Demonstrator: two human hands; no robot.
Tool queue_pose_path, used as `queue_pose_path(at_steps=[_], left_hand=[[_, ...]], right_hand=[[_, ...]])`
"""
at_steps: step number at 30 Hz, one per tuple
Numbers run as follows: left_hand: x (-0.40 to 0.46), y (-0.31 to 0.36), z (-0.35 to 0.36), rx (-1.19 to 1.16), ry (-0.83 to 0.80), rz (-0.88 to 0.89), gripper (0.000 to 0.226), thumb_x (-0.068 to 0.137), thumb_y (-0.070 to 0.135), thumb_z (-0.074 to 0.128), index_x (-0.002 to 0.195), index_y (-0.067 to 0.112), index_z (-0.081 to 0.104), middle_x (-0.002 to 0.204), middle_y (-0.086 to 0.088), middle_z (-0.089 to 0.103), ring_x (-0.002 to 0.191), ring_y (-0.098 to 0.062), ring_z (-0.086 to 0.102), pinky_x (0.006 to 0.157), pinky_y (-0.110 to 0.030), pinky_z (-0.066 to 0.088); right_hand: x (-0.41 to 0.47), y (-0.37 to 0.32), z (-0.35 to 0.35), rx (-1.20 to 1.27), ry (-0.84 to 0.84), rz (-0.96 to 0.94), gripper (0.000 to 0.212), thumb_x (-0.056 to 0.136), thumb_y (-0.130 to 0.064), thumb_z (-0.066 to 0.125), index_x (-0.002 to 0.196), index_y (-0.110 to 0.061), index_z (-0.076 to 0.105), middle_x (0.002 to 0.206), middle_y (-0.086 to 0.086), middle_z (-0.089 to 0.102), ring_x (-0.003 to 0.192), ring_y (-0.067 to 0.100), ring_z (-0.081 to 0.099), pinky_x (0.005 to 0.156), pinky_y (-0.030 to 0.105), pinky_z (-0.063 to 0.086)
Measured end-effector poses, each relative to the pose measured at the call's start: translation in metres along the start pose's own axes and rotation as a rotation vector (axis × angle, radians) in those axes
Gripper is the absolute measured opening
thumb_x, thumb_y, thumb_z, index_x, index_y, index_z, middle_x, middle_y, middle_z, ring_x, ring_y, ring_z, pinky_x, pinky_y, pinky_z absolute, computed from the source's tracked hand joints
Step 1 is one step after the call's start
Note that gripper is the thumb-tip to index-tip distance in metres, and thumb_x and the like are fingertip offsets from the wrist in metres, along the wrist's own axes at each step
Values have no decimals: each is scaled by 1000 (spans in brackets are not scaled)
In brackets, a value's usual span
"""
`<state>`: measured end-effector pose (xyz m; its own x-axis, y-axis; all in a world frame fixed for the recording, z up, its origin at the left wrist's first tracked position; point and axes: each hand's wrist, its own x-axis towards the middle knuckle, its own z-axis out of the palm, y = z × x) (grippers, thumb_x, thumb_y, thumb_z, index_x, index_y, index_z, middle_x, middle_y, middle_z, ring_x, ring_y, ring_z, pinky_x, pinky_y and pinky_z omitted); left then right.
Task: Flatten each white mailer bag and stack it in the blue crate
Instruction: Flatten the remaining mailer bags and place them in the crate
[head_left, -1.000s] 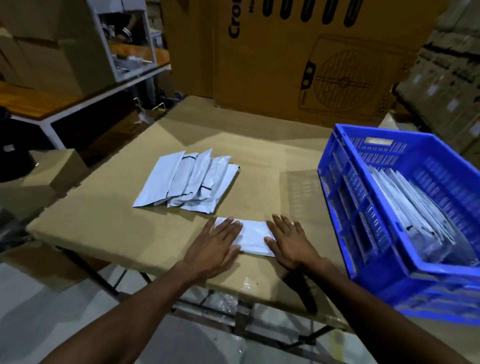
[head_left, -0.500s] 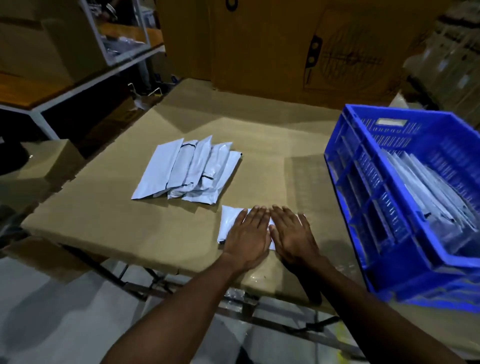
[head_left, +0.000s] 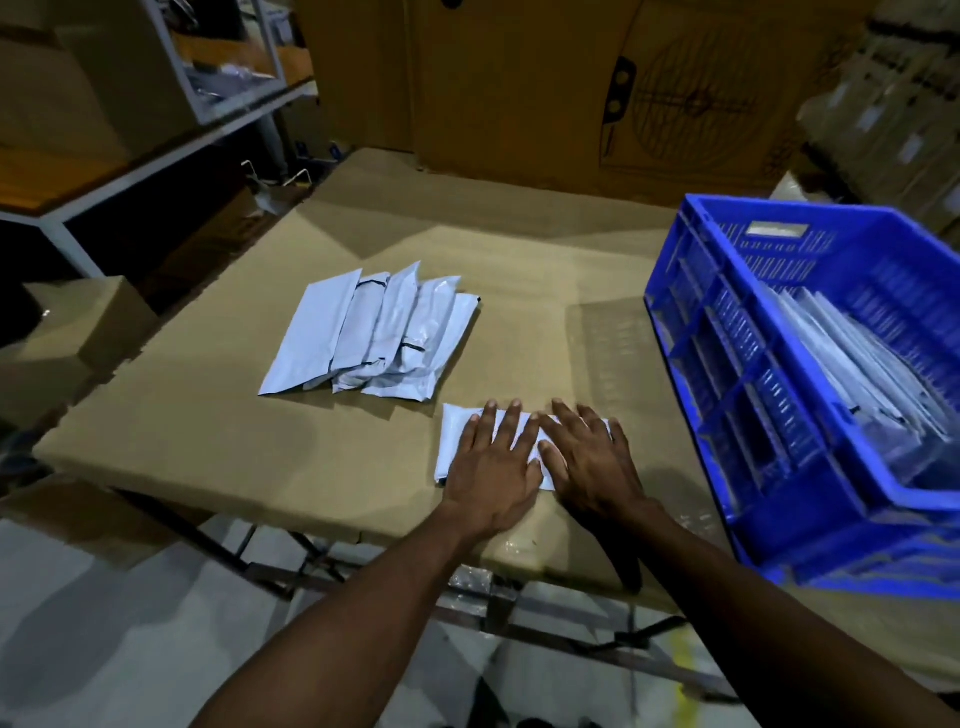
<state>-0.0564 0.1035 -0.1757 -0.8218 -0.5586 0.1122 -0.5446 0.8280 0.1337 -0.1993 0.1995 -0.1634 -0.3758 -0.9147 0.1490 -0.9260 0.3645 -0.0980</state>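
Both palms lay flat, fingers straight, left hand (head_left: 493, 460) and right hand (head_left: 587, 457) side by side pressing one white mailer bag (head_left: 454, 436) down, presumably to squeeze it flat. Beyond the fingertips fanned more crinkled, glossy bags (head_left: 374, 332); right of them, the ribbed blue crate (head_left: 727, 364).

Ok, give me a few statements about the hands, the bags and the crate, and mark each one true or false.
1. Both hands press flat on one mailer bag: left hand, right hand. True.
2. The blue crate is empty. False: white bags already lie inside it.
3. A fanned pile of bags lies on the table beyond the hands. True.
4. The crate stands to the person's left. False: it is on the right.
5. The right hand is lifting a bag off the table. False: it lies flat on the bag.
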Motion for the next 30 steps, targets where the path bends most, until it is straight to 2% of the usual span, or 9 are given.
queue_pose_path(at_steps=[5, 11, 14, 16, 18, 21, 24, 28, 30], left_hand=[[-9, -22, -9, -24, -60, -46, 74, 91, 55, 12, 160, 31, 21, 169, -10, 13, 153, -39, 10, 122, -53, 12], [-20, -36, -19, -35, -58, -91, 73, 93, 57, -3, 161, 33, 12, 170, -2, 9, 155, -28, 5, 124, -49, 6], [-18, -34, -18, -5, -85, -97, 74, 92, 57, -2, 161, 34, 8, 170, 0, 5, 156, -27, 1, 124, -50, 4], [-19, -35, -18, 13, -92, -98, 76, 90, 57, -2, 162, 34, 7, 170, -1, 5, 156, -29, 1, 124, -50, 4], [-19, -35, -17, 17, -93, -97, 76, 89, 57, -1, 162, 34, 7, 170, -1, 5, 155, -30, 1, 124, -50, 3], [-17, -34, -17, 18, -116, -103, 72, 93, 57, 3, 162, 34, 3, 170, -1, 3, 155, -31, -1, 124, -50, 2], [-17, -35, -16, 28, -124, -108, 66, 100, 56, 14, 161, 35, 0, 170, -1, -2, 155, -36, -4, 123, -52, 2], [-21, -35, -20, -14, -139, -96, 65, 101, 57, 15, 160, 39, -5, 170, 3, -9, 153, -41, -10, 121, -58, -2], [-21, -34, -22, -12, -138, -111, 69, 97, 59, 11, 161, 36, -2, 170, 2, -8, 152, -43, -12, 120, -60, -7]], right_hand=[[1, 1, 1, -32, -39, 14, 52, 98, -50, 26, 146, -34, 42, 156, -5, 36, 140, 27, 35, 111, 52, 27], [1, 1, -1, -22, -101, 12, 57, 98, -53, 14, 153, -38, 23, 161, -7, 23, 146, 25, 23, 116, 52, 19], [2, 1, -5, -9, -162, 29, 57, 99, -50, 15, 155, -38, 15, 163, -9, 15, 149, 24, 13, 115, 60, 9], [4, -5, -10, -78, -154, 18, 60, 96, -45, 20, 154, -31, 26, 162, -3, 21, 150, 27, 14, 111, 68, 2], [6, -14, -14, -112, -136, -54, 62, 92, -42, 26, 148, -21, 41, 158, 3, 33, 149, 30, 21, 111, 70, 2], [2, -19, -9, -61, -163, -118, 62, 96, -45, 19, 153, -25, 32, 161, -2, 27, 149, 26, 20, 116, 58, 8], [-7, 2, -6, 9, -160, -3, 63, 99, -54, 13, 156, -27, 21, 163, -2, 20, 148, 25, 22, 118, 50, 18], [-14, 35, -11, 141, -304, 141, 61, 100, -60, 13, 156, -37, -1, 165, -13, -5, 150, 8, -8, 121, 45, -2], [-17, 34, -13, 136, -320, 144, 62, 99, -61, 11, 155, -38, -4, 164, -14, -8, 149, 6, -12, 121, 45, -5]])
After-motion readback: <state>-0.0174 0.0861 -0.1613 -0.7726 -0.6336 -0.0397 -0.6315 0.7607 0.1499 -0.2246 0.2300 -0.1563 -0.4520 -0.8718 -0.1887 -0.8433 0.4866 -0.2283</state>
